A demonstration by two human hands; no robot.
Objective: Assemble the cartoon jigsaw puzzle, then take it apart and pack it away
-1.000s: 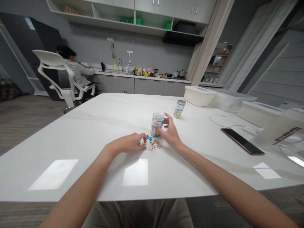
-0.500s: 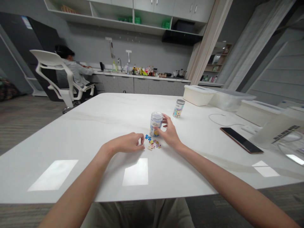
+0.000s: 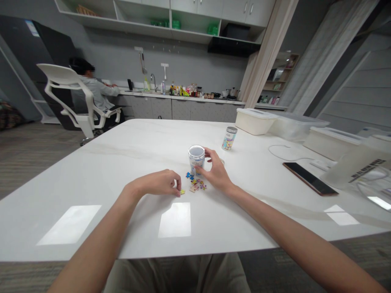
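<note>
A small clear jar [image 3: 196, 158] with a printed label stands upright on the white table [image 3: 122, 162]. My right hand [image 3: 215, 173] is wrapped round its right side. Just in front of the jar lies a little pile of coloured puzzle pieces [image 3: 195, 184]. My left hand [image 3: 159, 184] rests on the table left of the pile, fingers curled, pinching a small yellow piece [image 3: 182, 191] against the tabletop.
A second small jar [image 3: 229, 138] stands further back. A dark phone [image 3: 307, 178], a white cable and several white lidded bins [image 3: 255, 121] lie to the right. A person sits in a white chair [image 3: 69, 95] at the far left by the counter.
The jar has slid a little left and nearer in my right hand. My left hand has drawn back toward me, bringing a yellow piece out of the pile.
</note>
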